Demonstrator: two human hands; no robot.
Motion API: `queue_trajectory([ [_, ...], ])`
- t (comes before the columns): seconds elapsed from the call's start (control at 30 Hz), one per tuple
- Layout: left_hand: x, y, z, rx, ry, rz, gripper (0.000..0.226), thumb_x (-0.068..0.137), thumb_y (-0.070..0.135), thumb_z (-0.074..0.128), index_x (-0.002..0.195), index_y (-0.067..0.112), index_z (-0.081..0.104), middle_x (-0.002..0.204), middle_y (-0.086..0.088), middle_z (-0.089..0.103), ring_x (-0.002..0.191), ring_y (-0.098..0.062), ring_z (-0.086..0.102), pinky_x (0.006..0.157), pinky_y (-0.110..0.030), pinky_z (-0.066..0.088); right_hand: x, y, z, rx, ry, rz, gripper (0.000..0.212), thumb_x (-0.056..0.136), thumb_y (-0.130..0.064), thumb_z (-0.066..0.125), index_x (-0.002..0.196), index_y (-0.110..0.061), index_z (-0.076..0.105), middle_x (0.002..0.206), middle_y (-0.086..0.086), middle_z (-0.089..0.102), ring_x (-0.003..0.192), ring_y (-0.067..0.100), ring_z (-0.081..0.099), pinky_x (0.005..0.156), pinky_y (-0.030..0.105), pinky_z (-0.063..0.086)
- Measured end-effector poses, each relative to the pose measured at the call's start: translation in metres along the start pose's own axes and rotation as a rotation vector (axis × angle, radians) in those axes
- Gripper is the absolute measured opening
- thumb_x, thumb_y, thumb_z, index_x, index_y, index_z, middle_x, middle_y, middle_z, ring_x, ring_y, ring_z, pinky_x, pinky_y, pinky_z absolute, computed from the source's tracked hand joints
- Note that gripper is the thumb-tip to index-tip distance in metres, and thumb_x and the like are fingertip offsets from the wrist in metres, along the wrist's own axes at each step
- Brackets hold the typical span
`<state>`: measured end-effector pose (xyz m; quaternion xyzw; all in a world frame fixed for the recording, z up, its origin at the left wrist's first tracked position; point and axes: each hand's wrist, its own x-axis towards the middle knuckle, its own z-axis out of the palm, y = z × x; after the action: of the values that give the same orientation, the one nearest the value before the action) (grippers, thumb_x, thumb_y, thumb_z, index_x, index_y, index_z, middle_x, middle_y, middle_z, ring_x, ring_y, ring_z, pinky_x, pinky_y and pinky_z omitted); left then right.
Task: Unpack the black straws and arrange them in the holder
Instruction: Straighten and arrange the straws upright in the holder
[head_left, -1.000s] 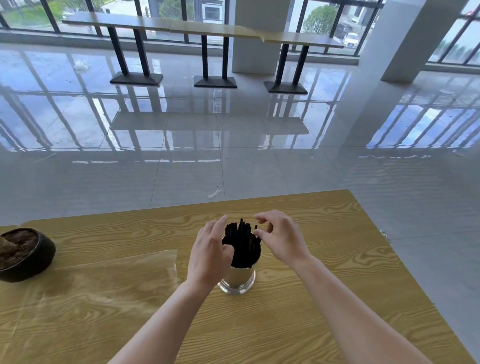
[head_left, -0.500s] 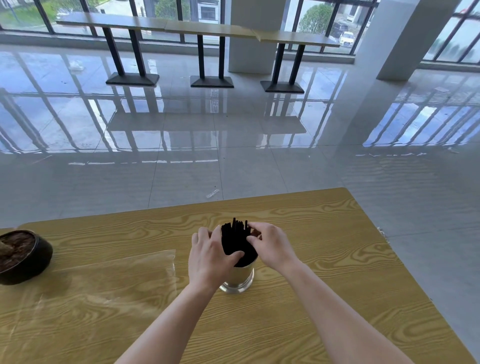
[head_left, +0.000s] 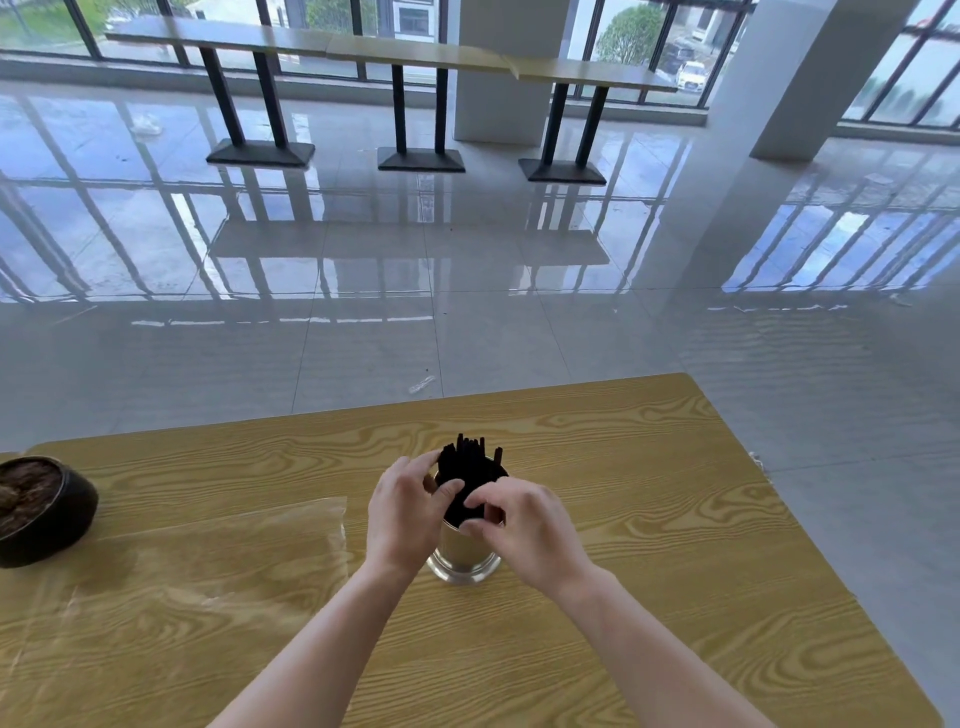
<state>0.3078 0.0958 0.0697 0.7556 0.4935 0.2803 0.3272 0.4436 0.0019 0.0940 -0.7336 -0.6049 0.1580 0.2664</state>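
Note:
A bundle of black straws stands upright in a shiny metal holder near the middle of the wooden table. My left hand wraps the holder's left side, its thumb pressing on the straws. From the near right, my right hand reaches over the rim, its fingertips pinching the straws at the front. The holder's upper part is hidden behind both hands.
A sheet of clear plastic wrapping lies flat on the table to the left of the holder. A dark round bowl sits at the far left edge. Beyond the table are a glossy tiled floor and long bar tables.
My right hand moved from the far right of the straws to their near side and lowered onto the rim. My left thumb closed over the bundle.

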Motion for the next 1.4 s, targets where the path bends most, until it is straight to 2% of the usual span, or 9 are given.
queue_trajectory([
  [0.17,0.004,0.0,-0.005,-0.165,0.025,-0.07,0.034,0.079,0.025,0.084,0.112,0.03,0.074,0.071,0.012,0.067,0.067,0.001,0.062,0.062,-0.012,0.043,0.022,-0.007,-0.002,0.102,0.118,0.076,0.005,0.088,-0.026,0.077,0.088,-0.022,0.08,0.081,-0.011,0.077,0.075,0.001,0.068,0.065,0.014,0.05],
  [0.27,0.006,-0.002,-0.006,-0.228,0.022,-0.134,0.04,0.077,0.025,0.085,0.115,0.022,0.073,0.076,0.008,0.071,0.074,-0.005,0.068,0.071,-0.025,0.056,0.037,-0.009,-0.007,0.15,0.169,0.193,0.009,0.089,-0.031,0.075,0.087,-0.023,0.079,0.082,-0.011,0.077,0.077,0.004,0.069,0.066,0.022,0.055],
  [0.37,0.011,0.002,-0.006,-0.311,0.026,-0.187,0.047,0.076,0.025,0.086,0.12,0.022,0.069,0.079,0.003,0.074,0.078,-0.007,0.071,0.079,-0.03,0.058,0.05,-0.012,-0.007,0.109,0.156,0.214,0.015,0.09,-0.032,0.073,0.099,-0.022,0.079,0.089,-0.008,0.077,0.085,0.01,0.07,0.063,0.015,0.047],
  [0.5,0.009,0.005,-0.005,-0.484,0.065,-0.262,0.048,0.074,0.02,0.088,0.117,0.026,0.067,0.086,0.0,0.075,0.08,-0.011,0.071,0.079,-0.033,0.06,0.046,-0.01,-0.005,0.198,0.176,0.239,0.029,0.094,-0.024,0.07,0.123,-0.021,0.069,0.095,-0.007,0.077,0.081,0.012,0.072,0.074,0.028,0.057],
  [0.67,-0.006,-0.006,-0.003,-0.148,0.118,-0.126,0.051,0.078,0.027,0.085,0.124,0.018,0.066,0.092,0.003,0.06,0.083,-0.017,0.057,0.079,-0.035,0.052,0.015,0.019,-0.007,0.185,0.348,0.254,0.017,0.091,-0.014,0.072,0.108,-0.015,0.075,0.089,-0.012,0.071,0.08,0.0,0.066,0.072,0.02,0.058],
  [0.8,-0.013,0.0,0.009,0.271,-0.003,-0.056,0.062,0.094,0.048,0.059,0.145,0.014,0.046,0.124,-0.005,0.053,0.118,-0.024,0.043,0.098,-0.035,0.039,0.009,0.026,0.003,-0.077,0.19,0.295,0.028,0.097,-0.029,0.066,0.122,-0.016,0.068,0.097,-0.005,0.058,0.085,0.011,0.057,0.067,0.019,0.04],
  [0.9,-0.012,0.011,0.019,0.324,-0.055,-0.053,0.058,0.098,0.045,0.045,0.147,0.015,0.039,0.14,-0.006,0.046,0.133,-0.025,0.032,0.105,-0.04,0.034,0.018,0.017,0.012,-0.189,0.151,0.258,0.017,0.099,-0.035,0.06,0.098,-0.019,0.065,0.089,-0.005,0.049,0.081,0.015,0.052,0.064,0.022,0.035],
  [1.2,0.003,0.006,0.015,0.273,-0.002,0.058,0.011,0.093,0.027,0.067,0.099,0.019,0.07,0.091,0.0,0.05,0.092,-0.023,0.041,0.083,-0.038,0.046,0.049,0.011,0.008,-0.043,0.054,0.289,0.031,0.1,-0.031,0.056,0.079,-0.015,0.071,0.079,0.001,0.068,0.075,0.023,0.062,0.064,0.036,0.05],
  [1.4,0.012,0.006,0.007,0.212,0.003,0.095,0.016,0.091,0.036,0.07,0.093,0.022,0.076,0.075,0.005,0.054,0.081,-0.021,0.048,0.067,-0.03,0.038,0.055,0.004,0.004,-0.086,-0.003,0.283,0.03,0.097,-0.034,0.059,0.071,-0.021,0.065,0.074,0.001,0.069,0.074,0.022,0.064,0.057,0.031,0.038],
])
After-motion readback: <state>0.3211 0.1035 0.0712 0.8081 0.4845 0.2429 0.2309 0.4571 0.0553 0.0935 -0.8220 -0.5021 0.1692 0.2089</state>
